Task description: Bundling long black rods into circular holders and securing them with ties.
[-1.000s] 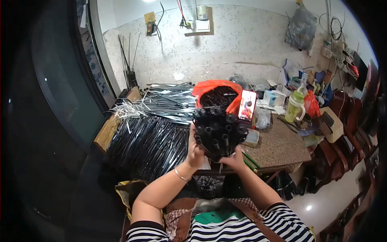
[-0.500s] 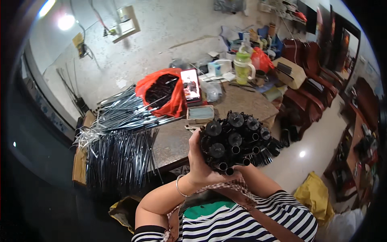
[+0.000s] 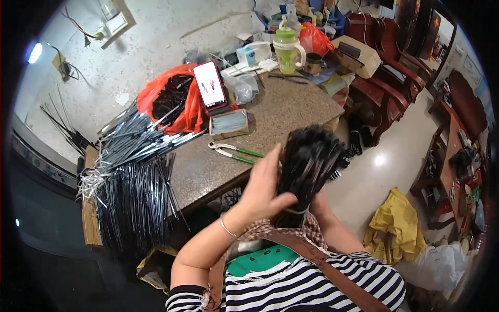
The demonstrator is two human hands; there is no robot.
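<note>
I hold a thick bundle of black plastic tubes (image 3: 310, 164) upright in front of my chest, just off the table's near edge. My left hand (image 3: 262, 188) wraps the bundle's left side, fingers spread along it; a thin bracelet sits on that wrist. My right hand (image 3: 315, 202) grips the bundle's lower end from behind and is mostly hidden by the tubes. A band circles the bundle near its bottom.
On the stone table (image 3: 291, 104): green-handled pliers (image 3: 235, 152), a small box (image 3: 229, 123), a phone (image 3: 210, 85) leaning on an orange bag (image 3: 167, 99), a green bottle (image 3: 286, 49). Long black and silver rods (image 3: 132, 179) lie piled at left. Wooden chairs (image 3: 387, 67) and a yellow bag (image 3: 395, 229) stand at right.
The bundle has turned from end-on toward me to standing upright and has come closer to my chest. My view has swung right and down.
</note>
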